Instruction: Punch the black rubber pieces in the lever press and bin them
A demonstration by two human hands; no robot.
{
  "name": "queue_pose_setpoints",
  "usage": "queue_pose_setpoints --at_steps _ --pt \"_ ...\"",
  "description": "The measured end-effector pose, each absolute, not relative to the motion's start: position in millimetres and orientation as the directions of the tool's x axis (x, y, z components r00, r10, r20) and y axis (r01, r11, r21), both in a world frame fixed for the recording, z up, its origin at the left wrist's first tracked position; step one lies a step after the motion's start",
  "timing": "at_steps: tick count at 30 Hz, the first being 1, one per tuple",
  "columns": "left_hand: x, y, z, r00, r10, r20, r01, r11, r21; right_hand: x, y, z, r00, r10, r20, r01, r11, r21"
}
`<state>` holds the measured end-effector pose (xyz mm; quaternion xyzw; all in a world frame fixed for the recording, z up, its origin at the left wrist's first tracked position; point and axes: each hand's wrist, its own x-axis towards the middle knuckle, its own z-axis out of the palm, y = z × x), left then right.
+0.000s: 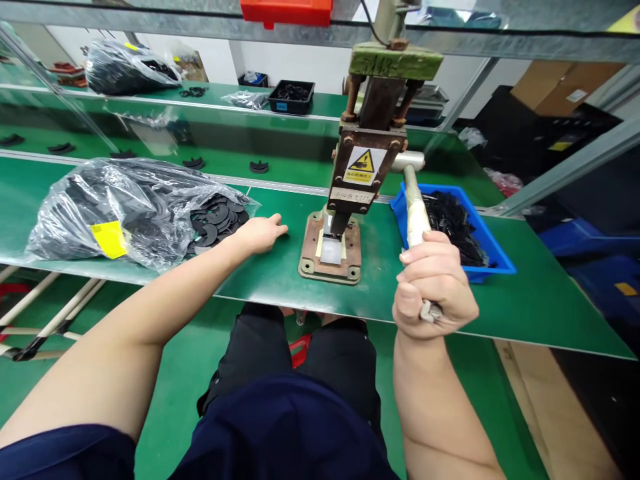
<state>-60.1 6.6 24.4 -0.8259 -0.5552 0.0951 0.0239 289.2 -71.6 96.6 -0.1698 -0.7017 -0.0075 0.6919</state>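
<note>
Right hand point(434, 283) grips the press lever point(414, 207); left hand point(260, 233) touches black parts point(217, 220).

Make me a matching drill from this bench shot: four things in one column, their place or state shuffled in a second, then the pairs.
Things:
1. left hand
2. right hand
3. blue bin
4. yellow warning label

Place or state:
A. stuck on the front of the press
B. closed round the press lever
C. flat on the bench at the mouth of the plastic bag
D. right of the press, holding black parts

Pairs: 1-C, 2-B, 3-D, 4-A
</note>
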Motion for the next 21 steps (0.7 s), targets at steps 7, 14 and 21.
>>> queue_pose_setpoints --at_steps 7,14,21 --pt "-34 4 20 0.370 0.926 0.072 0.882 -0.375 0.285 290 -73 97 0.008 0.236 0.972 0.239 0.943 -0.231" --pt "-25 15 -11 0.061 0.997 -0.053 0.590 0.007 0.807 292 -74 98 -0.011 0.247 0.969 0.218 0.946 -0.239" --pt "11 18 24 0.193 0.966 -0.170 0.274 0.113 0.955 290 -73 96 0.006 0.247 0.969 0.208 0.948 -0.242"
